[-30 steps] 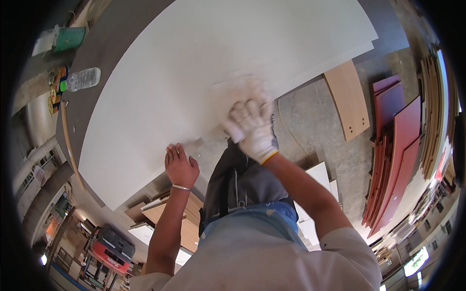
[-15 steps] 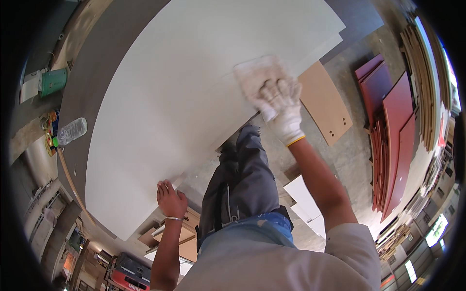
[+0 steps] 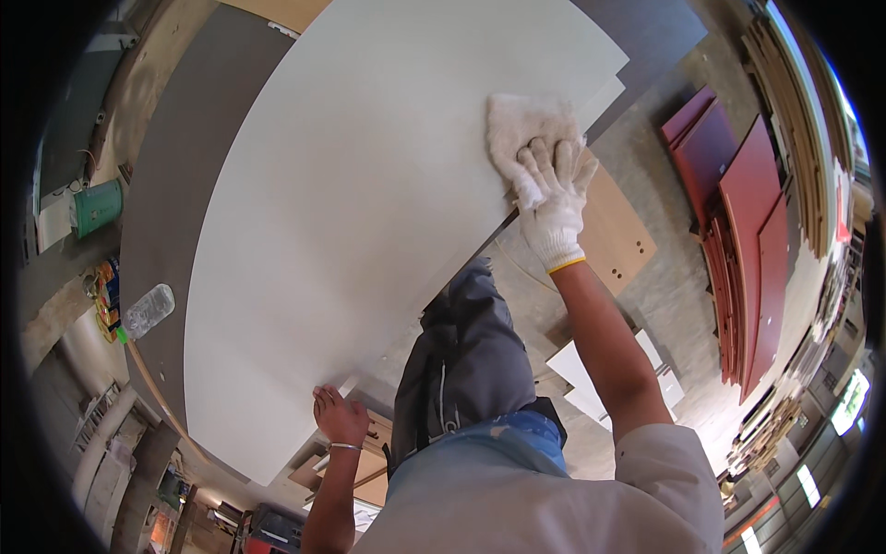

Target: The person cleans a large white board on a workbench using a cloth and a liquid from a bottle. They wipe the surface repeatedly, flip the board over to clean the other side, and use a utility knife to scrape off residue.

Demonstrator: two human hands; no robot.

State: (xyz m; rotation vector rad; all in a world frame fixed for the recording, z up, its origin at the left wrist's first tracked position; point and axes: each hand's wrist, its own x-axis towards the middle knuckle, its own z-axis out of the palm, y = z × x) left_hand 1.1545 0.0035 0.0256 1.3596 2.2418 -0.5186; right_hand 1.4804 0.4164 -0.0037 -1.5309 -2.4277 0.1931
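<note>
A large pale grey-white panel (image 3: 341, 212) spans the middle of the view. Over its right edge, my right hand (image 3: 556, 189), in a white knitted glove with a yellow cuff line, presses a fluffy white cloth (image 3: 526, 125) against the surface. The gloved fingers are spread over the near part of the cloth, and a bit of it shows by the thumb. My left hand (image 3: 341, 420), bare with a bracelet at the wrist, rests at the panel's near edge, its fingers lying there with nothing in them.
A dark grey board (image 3: 175, 231) lies under the panel. A clear bottle (image 3: 148, 312) lies at left, near a green bucket (image 3: 97, 208). Dark red boards (image 3: 748, 203) are stacked at right. A tan board with holes (image 3: 614, 226) and white pieces (image 3: 591, 388) lie low beside me.
My right hand has slid the cloth right, toward the panel's edge. My left hand stays by the near edge. The whole view has shifted slightly.
</note>
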